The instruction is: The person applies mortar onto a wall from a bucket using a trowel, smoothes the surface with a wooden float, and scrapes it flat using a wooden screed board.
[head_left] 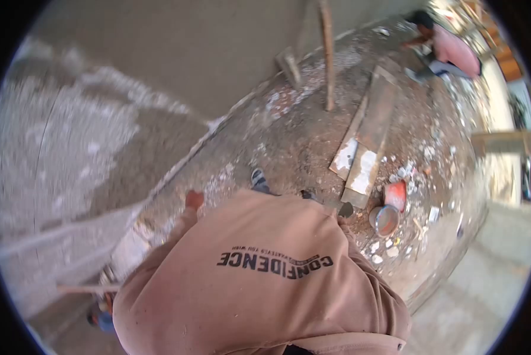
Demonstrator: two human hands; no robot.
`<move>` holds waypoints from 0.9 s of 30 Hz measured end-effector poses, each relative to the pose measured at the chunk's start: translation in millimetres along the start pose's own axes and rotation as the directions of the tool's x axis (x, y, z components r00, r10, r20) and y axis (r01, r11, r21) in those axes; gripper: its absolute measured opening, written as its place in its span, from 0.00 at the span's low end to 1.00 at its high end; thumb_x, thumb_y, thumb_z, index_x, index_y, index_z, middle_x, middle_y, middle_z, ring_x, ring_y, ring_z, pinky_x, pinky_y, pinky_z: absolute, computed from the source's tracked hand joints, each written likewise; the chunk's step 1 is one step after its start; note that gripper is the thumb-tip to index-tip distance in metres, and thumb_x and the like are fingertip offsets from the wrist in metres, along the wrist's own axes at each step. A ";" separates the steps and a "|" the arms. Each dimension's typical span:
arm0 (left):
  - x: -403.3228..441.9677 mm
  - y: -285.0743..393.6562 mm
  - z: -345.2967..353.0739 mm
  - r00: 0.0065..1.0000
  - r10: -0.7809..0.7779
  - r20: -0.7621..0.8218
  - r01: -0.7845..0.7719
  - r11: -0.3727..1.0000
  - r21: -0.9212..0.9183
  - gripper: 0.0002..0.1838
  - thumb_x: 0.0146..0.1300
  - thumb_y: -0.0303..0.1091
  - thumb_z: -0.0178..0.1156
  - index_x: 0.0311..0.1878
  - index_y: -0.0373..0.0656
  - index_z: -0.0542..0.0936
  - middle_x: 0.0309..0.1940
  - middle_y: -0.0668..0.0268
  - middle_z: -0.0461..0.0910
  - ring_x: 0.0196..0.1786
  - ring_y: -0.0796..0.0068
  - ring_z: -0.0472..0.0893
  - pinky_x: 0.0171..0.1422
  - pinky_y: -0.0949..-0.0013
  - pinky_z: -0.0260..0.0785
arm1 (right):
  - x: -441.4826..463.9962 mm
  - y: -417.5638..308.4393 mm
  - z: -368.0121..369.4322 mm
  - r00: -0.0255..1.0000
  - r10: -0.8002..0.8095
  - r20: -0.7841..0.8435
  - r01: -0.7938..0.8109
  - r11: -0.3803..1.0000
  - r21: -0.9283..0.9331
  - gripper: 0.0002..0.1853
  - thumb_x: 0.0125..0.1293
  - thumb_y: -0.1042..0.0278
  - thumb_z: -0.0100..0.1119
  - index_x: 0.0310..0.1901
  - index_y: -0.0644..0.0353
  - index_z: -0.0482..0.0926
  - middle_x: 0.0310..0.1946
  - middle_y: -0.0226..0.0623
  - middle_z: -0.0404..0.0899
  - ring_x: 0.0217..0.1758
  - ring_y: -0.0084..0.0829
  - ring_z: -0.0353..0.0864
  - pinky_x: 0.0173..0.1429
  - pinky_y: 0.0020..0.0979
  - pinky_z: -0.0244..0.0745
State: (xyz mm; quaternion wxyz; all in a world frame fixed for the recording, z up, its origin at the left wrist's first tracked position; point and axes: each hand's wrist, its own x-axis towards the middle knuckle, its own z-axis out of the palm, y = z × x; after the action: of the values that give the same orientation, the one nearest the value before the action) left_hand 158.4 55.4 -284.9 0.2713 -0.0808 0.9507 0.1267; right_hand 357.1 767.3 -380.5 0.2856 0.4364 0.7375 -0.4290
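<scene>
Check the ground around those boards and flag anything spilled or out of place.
White splotches mark the near ends of the boards, looking like spilled material against the brown surface. Pale rubble litters the ground beside the red bucket, which looks untidy.

The right hand (pixel 342 219), centre right, is largely concealed by the sweatshirt (pixel 265 278); its grip on the adjoining dark grey object (pixel 346 209) cannot be verified, and that object is too small to identify. The left hand (pixel 194 200), centre left, is blurred; finger positions are indistinct. The sweatshirt covers the legs and most of the rear shoe (pixel 307 194), and is cut off at the bottom edge. The small lettering beside the large print is only partly legible. The wooden post (pixel 327 56) is cut off at the top edge. Upper right, the co-worker's hands (pixel 405 45) are too small to resolve.
</scene>
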 end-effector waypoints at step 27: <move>-106.1 170.2 49.2 0.892 -0.337 0.303 0.453 0.677 -0.580 0.09 0.64 0.31 0.56 0.44 0.37 0.79 0.41 0.56 0.83 0.39 0.65 0.84 0.41 0.64 0.76 | 74.0 -125.3 -140.1 0.894 -0.447 -0.013 0.404 0.818 -0.410 0.23 0.64 0.52 0.60 0.49 0.67 0.76 0.39 0.53 0.84 0.44 0.51 0.83 0.47 0.43 0.78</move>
State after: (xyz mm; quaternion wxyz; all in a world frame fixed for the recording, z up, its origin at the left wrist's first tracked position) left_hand 234.0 241.0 -234.8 0.3288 -0.3604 0.7831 0.3856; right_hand 205.4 889.0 -325.6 0.2244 0.2160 0.9019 -0.2993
